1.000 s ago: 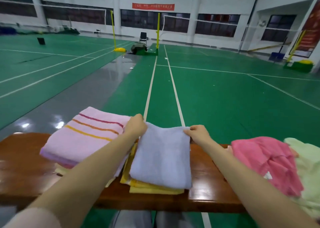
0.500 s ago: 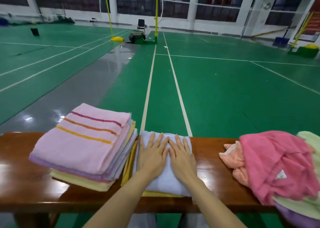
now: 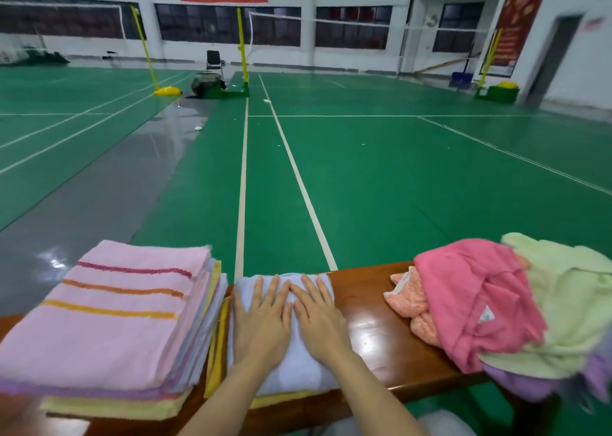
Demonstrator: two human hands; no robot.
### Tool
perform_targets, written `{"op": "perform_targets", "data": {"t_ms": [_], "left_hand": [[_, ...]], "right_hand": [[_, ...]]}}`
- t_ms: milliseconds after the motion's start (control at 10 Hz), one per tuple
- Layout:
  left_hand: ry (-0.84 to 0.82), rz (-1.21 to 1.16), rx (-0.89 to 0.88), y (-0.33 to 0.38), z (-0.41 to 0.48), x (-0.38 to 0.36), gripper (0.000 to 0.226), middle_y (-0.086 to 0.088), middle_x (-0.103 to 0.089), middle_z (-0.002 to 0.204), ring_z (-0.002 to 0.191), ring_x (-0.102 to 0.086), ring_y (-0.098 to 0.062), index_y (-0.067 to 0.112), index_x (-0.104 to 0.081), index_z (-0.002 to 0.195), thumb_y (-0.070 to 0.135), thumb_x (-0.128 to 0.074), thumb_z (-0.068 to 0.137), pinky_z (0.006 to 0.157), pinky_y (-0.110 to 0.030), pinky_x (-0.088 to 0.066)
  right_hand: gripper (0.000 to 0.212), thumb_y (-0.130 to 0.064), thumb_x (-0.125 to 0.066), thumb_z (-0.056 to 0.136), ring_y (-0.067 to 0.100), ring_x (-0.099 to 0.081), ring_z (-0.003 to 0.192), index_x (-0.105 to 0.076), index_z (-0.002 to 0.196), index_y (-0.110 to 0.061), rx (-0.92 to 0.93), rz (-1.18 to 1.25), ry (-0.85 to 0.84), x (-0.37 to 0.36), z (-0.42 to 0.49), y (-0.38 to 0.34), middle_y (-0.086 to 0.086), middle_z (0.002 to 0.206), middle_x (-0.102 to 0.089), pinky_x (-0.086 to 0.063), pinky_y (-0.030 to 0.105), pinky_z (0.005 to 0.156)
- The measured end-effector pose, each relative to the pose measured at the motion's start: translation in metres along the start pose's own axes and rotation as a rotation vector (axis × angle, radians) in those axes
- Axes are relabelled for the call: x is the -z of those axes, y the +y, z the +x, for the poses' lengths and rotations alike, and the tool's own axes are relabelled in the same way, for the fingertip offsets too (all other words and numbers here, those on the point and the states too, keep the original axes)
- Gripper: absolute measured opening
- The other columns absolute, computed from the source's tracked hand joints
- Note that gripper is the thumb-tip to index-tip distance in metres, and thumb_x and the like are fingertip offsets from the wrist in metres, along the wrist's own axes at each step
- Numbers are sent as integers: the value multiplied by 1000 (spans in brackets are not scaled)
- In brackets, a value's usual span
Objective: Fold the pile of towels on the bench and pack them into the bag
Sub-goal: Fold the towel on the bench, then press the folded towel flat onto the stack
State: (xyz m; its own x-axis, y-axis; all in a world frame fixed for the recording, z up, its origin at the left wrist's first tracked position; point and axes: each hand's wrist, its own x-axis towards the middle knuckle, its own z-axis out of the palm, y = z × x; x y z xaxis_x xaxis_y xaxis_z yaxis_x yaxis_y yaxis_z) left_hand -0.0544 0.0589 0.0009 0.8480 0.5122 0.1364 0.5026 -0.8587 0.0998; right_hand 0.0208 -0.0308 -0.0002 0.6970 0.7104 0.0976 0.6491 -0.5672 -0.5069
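On the bench (image 3: 374,336): one folded pale towel (image 3: 298,372) is laid at the middle, on top of a yellow towel (image 3: 217,346) whose edges show at the left and front.
Left hand (image 3: 261,323): laid palm-down on the pale towel, with the fingers straight and slightly spread. Nothing is grasped.
Right hand (image 3: 319,319): laid palm-down just beside the left hand on the same towel, with the fingers straight. Nothing is grasped.
Hands counted: two, both pressed flat on the pale towel.
Stack (image 3: 109,309): one, folded, at the left end, just beside the pale towel. It is topped by a pink towel with three stripes, and lilac and yellow layers are seen below. The number of layers cannot be told.
Pile (image 3: 496,303): one, unfolded, at the right end, apart from the pale towel. Four colours are counted in it: pink, green, peach and purple.
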Motion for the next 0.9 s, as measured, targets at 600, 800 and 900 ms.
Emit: {"op": "perform_targets", "data": {"t_ms": [600,800,900], "left_hand": [[38,-62,-9,-10,1,-10,109,14,-9,154,138,9,-10,30,-14,147,64,44,62,107,-46,19],[27,-339,57,30,15,29,70,15,-32,150,145,-12,-11,35,-20,147,60,0,85,114,-44,6],[43,-504,-83,95,34,38,44,6,-52,137,133,-38,-12,27,-47,135,46,-37,97,111,-30,-17]], "right_hand": [[109,-79,24,57,6,9,144,-22,146,-37,8,113,-94,9,-2,1,-16,157,-1,-16,30,115],[42,-32,-31,102,11,-10,144,-33,144,-26,-13,250,66,67,-2,36,-5,156,-18,-7,38,118],[41,-30,-36,99,18,-23,142,-45,137,-16,-77,246,358,114,-9,75,3,151,-31,-15,35,117]]}}
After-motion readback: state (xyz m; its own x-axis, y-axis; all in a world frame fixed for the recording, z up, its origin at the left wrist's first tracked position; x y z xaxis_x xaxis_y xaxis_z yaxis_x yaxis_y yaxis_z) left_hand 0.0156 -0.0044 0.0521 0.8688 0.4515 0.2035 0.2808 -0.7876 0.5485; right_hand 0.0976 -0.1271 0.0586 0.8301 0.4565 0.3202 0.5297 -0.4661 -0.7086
